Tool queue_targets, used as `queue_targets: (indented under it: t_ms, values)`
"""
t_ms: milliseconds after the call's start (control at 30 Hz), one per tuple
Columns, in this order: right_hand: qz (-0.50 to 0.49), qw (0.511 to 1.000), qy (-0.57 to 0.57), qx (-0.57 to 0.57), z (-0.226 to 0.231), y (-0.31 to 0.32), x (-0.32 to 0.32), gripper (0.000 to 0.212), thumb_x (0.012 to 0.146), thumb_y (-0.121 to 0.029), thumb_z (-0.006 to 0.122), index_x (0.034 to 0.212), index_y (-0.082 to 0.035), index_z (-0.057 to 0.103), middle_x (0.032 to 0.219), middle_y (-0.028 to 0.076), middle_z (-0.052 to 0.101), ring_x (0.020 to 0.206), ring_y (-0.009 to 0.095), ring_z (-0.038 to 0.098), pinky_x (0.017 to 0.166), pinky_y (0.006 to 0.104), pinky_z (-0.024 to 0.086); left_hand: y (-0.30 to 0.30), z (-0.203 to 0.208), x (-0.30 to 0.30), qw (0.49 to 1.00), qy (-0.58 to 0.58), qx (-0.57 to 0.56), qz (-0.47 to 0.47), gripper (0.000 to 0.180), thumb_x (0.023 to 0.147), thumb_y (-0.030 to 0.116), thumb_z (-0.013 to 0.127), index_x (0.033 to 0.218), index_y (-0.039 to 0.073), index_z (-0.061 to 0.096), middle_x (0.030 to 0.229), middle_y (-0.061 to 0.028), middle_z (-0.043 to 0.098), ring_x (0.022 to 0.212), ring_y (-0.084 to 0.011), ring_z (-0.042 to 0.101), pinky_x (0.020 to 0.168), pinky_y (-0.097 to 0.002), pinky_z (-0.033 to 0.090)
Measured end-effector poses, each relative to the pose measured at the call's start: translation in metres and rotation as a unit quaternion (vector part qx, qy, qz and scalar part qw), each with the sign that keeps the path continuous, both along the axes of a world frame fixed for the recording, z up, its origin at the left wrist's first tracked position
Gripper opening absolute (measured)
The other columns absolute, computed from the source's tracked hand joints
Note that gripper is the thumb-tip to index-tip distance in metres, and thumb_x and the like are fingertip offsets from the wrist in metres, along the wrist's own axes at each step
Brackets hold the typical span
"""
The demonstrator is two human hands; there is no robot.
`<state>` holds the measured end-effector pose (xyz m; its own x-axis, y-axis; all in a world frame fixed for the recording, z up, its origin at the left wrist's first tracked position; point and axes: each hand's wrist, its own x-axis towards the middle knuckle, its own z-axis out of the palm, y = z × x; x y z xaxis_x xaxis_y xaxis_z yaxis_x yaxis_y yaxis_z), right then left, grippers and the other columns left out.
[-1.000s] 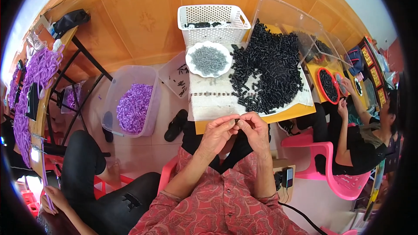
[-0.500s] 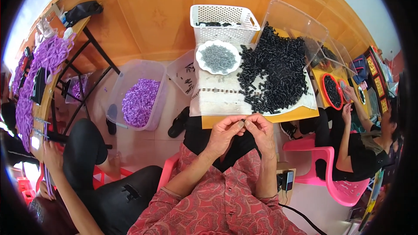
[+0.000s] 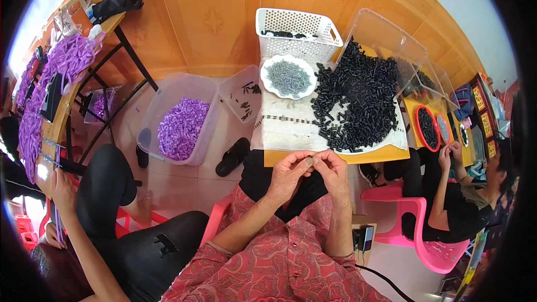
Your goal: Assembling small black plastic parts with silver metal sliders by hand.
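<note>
My left hand and my right hand meet fingertip to fingertip just off the near edge of the yellow table. Both are closed in a pinch around something small and dark, mostly covered by the fingers. Beyond them, a large heap of short black tubes lies on a white cloth. To the left of the heap stands a white scalloped plate with small greyish, translucent pieces in it.
Behind the plate is a white perforated basket; a clear bin lies tipped beside the heap. On the floor at left stands a tub of purple pieces. Co-workers sit at both sides, one by a pink chair.
The view has shifted slightly, so the table appears a little further right and lower. My hands stay pinched together. The co-worker at right has lowered a hand from the red tray.
</note>
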<state>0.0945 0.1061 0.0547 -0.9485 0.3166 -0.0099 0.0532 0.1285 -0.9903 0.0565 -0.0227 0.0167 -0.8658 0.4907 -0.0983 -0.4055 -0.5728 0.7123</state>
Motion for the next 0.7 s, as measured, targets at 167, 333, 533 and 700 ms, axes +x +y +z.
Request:
queue_targets:
  t_ms: [167,333,533,700]
  values:
    - [0.009,1.000,0.003,-0.015,-0.008,0.002,-0.006,0.013,0.089,-0.012,0.064,0.088,0.001,0.063,0.077,0.001,0.064,0.070,0.006,0.056,0.066,0.0212,0.046,-0.002,0.001,-0.006,1.000,-0.003,-0.001,0.008,0.025,0.093,0.013,0.061,0.114,0.000,0.062,0.094,-0.0016,0.065,0.077,-0.0048,0.057,0.070,-0.0185,0.048]
    - [0.029,1.000,-0.003,0.005,-0.005,-0.004,-0.024,0.011,0.089,-0.010,0.064,0.091,0.000,0.065,0.080,0.001,0.064,0.072,0.006,0.056,0.065,0.0224,0.046,-0.012,-0.002,-0.019,0.998,-0.005,-0.038,0.040,0.024,0.094,0.014,0.060,0.113,0.000,0.062,0.091,-0.0028,0.066,0.075,-0.0067,0.060,0.068,-0.0197,0.049]
    - [0.003,0.952,0.099,0.291,-0.023,-0.010,-0.082,0.013,0.084,-0.004,0.062,0.096,-0.005,0.067,0.081,0.010,0.059,0.072,0.026,0.060,0.065,0.0325,0.046,-0.028,-0.014,-0.043,0.994,-0.069,-0.016,0.080,0.022,0.094,0.012,0.058,0.112,0.000,0.063,0.095,-0.0038,0.066,0.075,-0.0097,0.063,0.068,-0.0219,0.051]
    - [0.014,0.871,0.125,0.476,-0.020,-0.016,-0.123,0.025,0.077,-0.002,0.063,0.100,-0.011,0.068,0.087,0.007,0.059,0.084,0.027,0.055,0.073,0.0389,0.040,-0.034,-0.027,-0.052,0.993,-0.092,0.005,0.073,0.022,0.094,0.011,0.058,0.113,0.000,0.062,0.094,-0.0049,0.066,0.078,-0.0113,0.063,0.071,-0.0235,0.051]
